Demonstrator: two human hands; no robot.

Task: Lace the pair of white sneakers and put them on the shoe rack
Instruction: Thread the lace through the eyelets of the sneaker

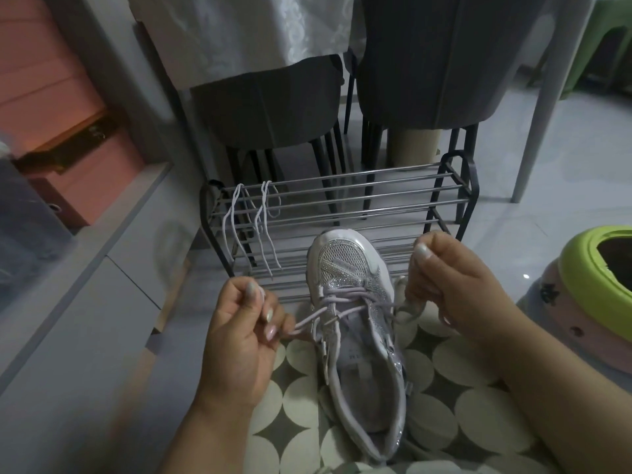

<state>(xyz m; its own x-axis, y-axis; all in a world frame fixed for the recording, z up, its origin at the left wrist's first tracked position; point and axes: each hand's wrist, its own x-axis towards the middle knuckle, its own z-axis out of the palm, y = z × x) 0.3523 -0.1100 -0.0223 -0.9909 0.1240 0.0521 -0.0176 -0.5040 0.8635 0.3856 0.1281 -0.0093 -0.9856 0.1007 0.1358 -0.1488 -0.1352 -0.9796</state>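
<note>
Head view: sneaker (355, 302) at center, only the lowest eyelets laced. Left hand (239, 336) and right hand (448, 285) each pinch a lace end. Spare lace (260, 227) drapes the shoe rack (376, 196) upper-center; second shoe probably out of frame.

White sneaker (355, 323): open mesh at the toe, glossy smooth toe cap, glittery panels along the sides, soft cloth lining inside. Woven cloth lace (345, 295) through the eyelets, matt. Spare laces (260, 227) of the same cloth. Shoe rack (342, 200): shiny metal bars, matt dark end frames. Patterned cloth (444, 398) under the shoe, matt. Glossy floor tiles (564, 159). Smooth green plastic rim (581, 268). Patterned white tablecloth (239, 32), faintly shiny.
</note>
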